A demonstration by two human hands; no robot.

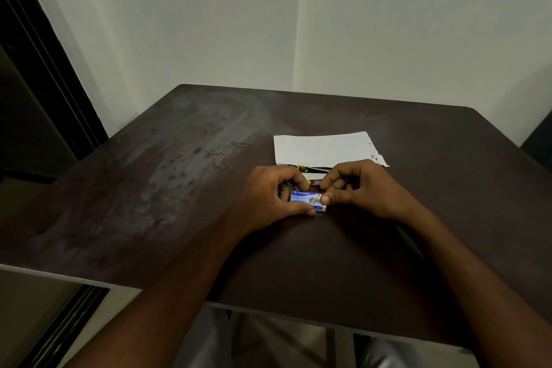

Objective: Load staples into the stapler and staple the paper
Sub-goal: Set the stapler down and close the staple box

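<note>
— Item one: staple box (307,200)?
— Small blue-and-white carton, printed face up, held low over the desk (179,188) near its middle. I cannot tell whether it touches the surface.

— Item two: left hand (268,197)?
— Curled round the left part of the box, thumb along the near edge, fingers over the far edge.

— Item three: right hand (358,185)?
— Pinches the box's right end between thumb and forefinger; the other fingers are bent above it.

— Item four: stapler (310,172)?
— Yellow and black, lying on the desk just beyond the fingertips of both hands, partly hidden by them. Whether it is open cannot be told.

— Item five: paper (322,148)?
— White sheets, flat on the desk, directly behind the stapler; the near right corner looks ragged, with a second sheet showing beneath.

— Item six: desk?
— Dark brown top, dull smears across its left half, set into a corner of pale walls (209,24).
</note>
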